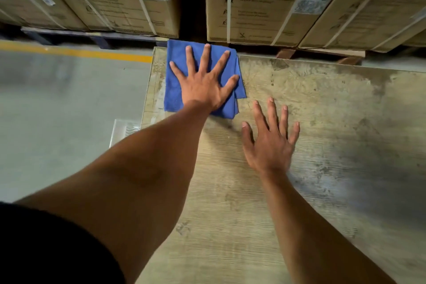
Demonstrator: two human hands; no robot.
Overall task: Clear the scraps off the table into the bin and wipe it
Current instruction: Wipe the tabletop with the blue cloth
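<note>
Worn, stained wood-grain counter (322, 122) spreads under your arms. Folded blue cloth (177, 90) lies at its far-left corner, overhanging the far edge; your left hand (204, 85) presses it, fingers splayed flat. Your right hand (270, 143) lies flat just beside the cloth.

I can read only "CAUTION", printed beside a warning triangle on the right cardboard box (265, 2); its smaller lines and the stickers blur.
</note>
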